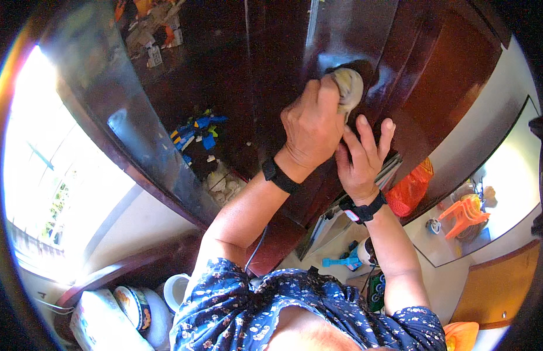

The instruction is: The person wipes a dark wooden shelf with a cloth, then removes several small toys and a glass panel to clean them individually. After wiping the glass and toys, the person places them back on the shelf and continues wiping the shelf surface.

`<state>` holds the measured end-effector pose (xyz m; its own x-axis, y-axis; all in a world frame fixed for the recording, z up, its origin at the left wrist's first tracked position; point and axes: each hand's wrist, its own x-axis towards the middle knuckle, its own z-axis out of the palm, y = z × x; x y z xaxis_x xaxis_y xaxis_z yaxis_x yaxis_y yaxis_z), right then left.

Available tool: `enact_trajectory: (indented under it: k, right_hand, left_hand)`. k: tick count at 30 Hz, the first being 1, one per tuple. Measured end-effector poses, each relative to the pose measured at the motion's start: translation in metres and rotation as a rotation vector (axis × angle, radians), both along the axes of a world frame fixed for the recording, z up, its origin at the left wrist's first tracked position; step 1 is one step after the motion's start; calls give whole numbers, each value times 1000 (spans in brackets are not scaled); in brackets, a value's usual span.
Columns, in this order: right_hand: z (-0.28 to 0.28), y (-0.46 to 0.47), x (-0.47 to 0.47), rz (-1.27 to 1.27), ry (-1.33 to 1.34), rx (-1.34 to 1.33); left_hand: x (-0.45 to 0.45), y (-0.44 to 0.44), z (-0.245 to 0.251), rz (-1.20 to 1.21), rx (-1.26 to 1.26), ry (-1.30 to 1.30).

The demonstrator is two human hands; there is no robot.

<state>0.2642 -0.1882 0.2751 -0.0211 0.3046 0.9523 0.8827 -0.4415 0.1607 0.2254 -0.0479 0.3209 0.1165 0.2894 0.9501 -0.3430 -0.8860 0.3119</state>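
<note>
My left hand (311, 120) is closed around a rounded, pale, greyish-yellow wad (349, 90) that looks like cloth. The wad rests against a glossy dark wooden surface (289, 48), where a bright reflection and a dark shadow surround it. Just below and to the right, my right hand (363, 155) has its fingers spread and holds nothing; its fingertips are close to the underside of my left hand. Whether the two hands touch, I cannot tell. Both wrists wear black bands.
Blue, green and yellow toy bricks (199, 131) lie left of my left forearm, with a crumpled pale bundle (223, 184) below. On the right are a red bag (411, 186), an orange plastic chair (464, 215) and a light-blue toy (348, 259). A white bucket (176, 289) stands lower left.
</note>
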Motion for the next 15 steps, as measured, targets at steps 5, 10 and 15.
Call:
enact_trajectory:
  k: [5, 10, 15]
  right_hand:
    - [0, 3, -1, -7, -13, 2]
    - [1, 4, -2, -5, -10, 14]
    - [2, 3, 0, 16, -18, 18]
  left_hand:
    - [13, 63, -21, 211, -405, 60]
    - [13, 83, -38, 307, -420, 111]
    - [-1, 2, -32, 108, -193, 48]
